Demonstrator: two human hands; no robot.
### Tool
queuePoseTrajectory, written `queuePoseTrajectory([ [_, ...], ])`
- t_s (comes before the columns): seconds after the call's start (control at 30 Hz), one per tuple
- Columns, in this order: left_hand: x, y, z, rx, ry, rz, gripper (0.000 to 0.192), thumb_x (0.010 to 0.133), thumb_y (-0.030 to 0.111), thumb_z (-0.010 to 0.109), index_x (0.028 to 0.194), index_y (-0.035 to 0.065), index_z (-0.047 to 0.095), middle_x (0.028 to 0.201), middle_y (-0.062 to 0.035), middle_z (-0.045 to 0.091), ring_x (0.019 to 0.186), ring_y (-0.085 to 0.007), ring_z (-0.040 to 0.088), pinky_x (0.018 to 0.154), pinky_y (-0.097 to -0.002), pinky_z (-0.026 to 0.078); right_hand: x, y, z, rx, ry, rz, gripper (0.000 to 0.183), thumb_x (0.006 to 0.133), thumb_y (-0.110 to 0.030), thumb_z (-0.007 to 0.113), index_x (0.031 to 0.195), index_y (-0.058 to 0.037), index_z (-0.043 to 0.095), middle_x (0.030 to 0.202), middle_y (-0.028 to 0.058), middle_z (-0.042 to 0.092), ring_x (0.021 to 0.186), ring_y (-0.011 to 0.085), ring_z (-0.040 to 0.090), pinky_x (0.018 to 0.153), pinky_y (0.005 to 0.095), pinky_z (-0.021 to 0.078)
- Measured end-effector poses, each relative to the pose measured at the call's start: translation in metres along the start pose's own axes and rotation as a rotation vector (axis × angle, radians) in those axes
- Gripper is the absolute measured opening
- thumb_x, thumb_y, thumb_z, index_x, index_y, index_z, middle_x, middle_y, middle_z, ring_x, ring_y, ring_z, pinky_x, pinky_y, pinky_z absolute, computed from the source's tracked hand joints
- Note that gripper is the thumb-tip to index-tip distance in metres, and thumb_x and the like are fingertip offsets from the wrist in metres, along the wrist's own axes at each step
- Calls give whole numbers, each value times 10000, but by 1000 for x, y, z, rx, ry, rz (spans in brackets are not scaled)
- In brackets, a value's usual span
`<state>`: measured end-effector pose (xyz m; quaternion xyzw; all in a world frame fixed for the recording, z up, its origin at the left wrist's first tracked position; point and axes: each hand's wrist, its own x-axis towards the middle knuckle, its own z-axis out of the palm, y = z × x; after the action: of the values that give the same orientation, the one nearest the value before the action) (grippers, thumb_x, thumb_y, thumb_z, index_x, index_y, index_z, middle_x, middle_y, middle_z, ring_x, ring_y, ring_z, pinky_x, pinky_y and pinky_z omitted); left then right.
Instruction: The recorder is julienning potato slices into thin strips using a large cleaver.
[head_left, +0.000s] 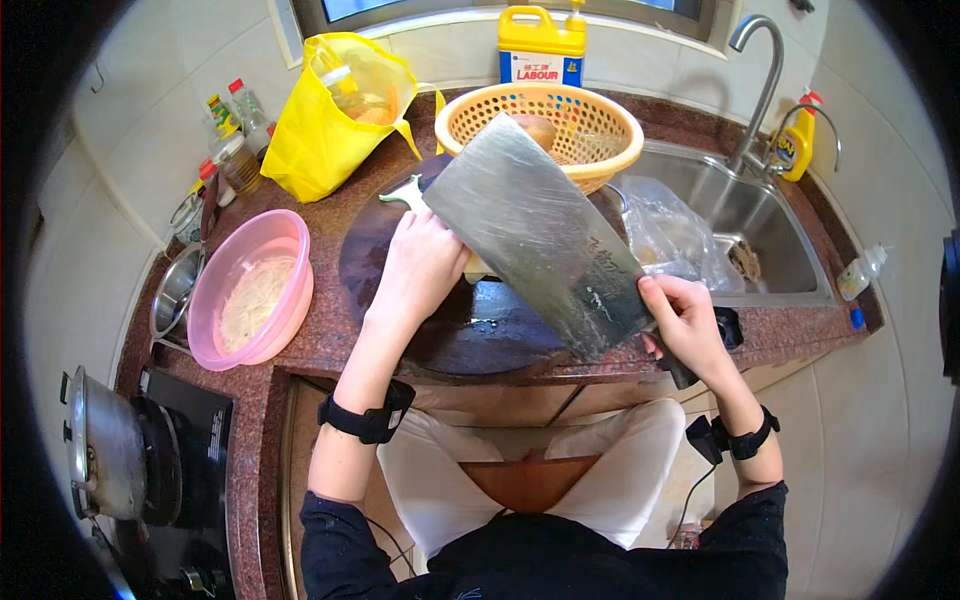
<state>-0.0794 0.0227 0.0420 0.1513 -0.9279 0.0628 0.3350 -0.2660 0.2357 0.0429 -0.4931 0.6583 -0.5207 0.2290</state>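
Note:
My right hand (679, 319) is closed on the handle of a wide steel cleaver (540, 240), whose broad blade lies tilted in view over a dark round cutting board (495, 345). On the board's left part is my left hand (425, 259), fingers curled down, beside the blade's far left end. A pale, yellowish piece of food (475, 266) shows partly between that hand and the blade; the fingertips are hidden, so the hold cannot be told. Just beyond the left hand lies a white and green peeler (406, 193).
Left are a pink basin (304, 255) with pale shreds, a steel bowl (169, 300) and a pot (112, 450) on the stove. Behind stand a yellow bag (307, 142), an orange colander (450, 131) and a detergent jug (536, 45). Right are a plastic bag (675, 240) and a sink (787, 247).

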Motion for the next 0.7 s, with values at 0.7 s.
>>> queuePoseTrajectory([
  [0.7,-67,-5,-89,-425,508,-623,240,860,210,421,923,2,522,871,-78,491,825,-158,463,774,-253,352,17,-58,16,-543,11,-657,218,776,-122,579,615,-3,492,490,137,431,424,267,468,401,322,338],
])
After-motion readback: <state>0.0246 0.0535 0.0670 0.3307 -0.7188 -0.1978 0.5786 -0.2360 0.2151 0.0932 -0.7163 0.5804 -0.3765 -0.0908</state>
